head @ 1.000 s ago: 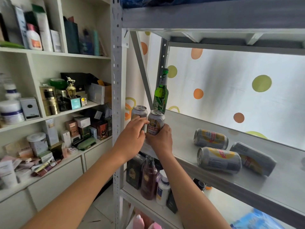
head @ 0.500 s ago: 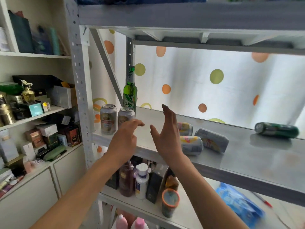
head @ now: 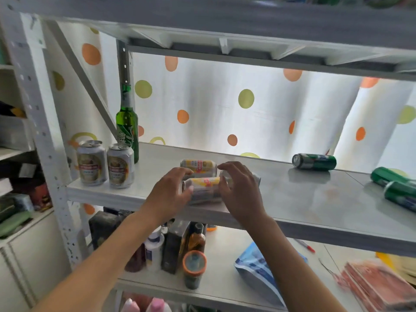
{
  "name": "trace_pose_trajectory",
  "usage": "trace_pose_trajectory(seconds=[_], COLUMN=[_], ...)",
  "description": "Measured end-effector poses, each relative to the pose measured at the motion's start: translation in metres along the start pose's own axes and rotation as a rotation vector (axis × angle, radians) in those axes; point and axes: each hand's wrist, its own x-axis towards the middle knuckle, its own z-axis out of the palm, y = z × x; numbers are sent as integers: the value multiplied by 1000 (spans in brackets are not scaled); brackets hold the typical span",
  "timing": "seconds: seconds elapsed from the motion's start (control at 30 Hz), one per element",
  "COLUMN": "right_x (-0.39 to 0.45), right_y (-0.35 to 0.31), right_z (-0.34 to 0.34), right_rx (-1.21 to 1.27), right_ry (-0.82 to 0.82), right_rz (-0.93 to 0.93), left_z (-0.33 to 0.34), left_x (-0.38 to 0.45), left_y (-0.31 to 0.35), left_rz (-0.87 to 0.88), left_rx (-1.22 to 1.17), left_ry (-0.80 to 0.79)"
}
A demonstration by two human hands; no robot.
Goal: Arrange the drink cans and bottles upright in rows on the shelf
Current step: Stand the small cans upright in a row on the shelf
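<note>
Two silver cans (head: 91, 163) (head: 120, 165) stand upright at the left end of the grey metal shelf (head: 292, 199), with an upright green bottle (head: 127, 124) behind them. Three silver-and-yellow cans lie on their sides mid-shelf: a far one (head: 198, 167), a near one (head: 205, 190) and a third (head: 257, 176). My left hand (head: 171, 194) wraps the near can's left end. My right hand (head: 240, 192) curls over its right end and hides most of the third can. Three green cans (head: 314, 161) (head: 388, 176) (head: 400, 195) lie at the right.
The upper shelf (head: 225, 23) hangs low overhead. A diagonal brace (head: 85, 79) and a post (head: 40, 122) bound the left end. Below stand dark bottles and boxes (head: 175, 244), a blue bag (head: 258, 269) and red packets (head: 378, 287). A dotted curtain hangs behind.
My hands let go of the second upright can at the left, swung right and came down on the near lying can. The view shifted right, bringing the green cans into sight.
</note>
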Motion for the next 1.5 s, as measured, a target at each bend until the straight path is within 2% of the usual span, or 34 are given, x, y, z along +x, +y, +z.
trace_pose_trajectory(seconds=[0.23,0.4,0.5,0.57,0.67,0.87,1.0,1.13,1.33,1.43,1.5], right_x=[-8,-12,-11,-10,-8,4,18,32,42,44,45], right_y=[16,22,25,25,24,20,20,9,-20,-36,-47], right_z=[-2,-1,3,4,5,4,13,20,39,54,65], right_rx=[-22,10,15,49,86,217,337,397,449,457,464], right_ry=[-29,-50,-83,-133,-241,-314,-371,-438,-442,-385,-343], right_rz=[46,58,71,92,111,123,174,125,139,170,187], left_z=[13,17,15,13,5,-23,-51,-79,-103,-107,-110], left_x=[2,5,5,7,16,35,45,50,58,59,59], left_y=[-10,-16,-15,-13,-9,0,10,19,15,1,-10], left_rz=[-63,-171,-183,-90,176,533,705,871,900,806,666], left_rx=[38,-133,-201,-144,68,367,555,733,867,891,882], left_ry=[-135,-184,-159,-97,-42,-96,-153,-223,-247,-212,-169])
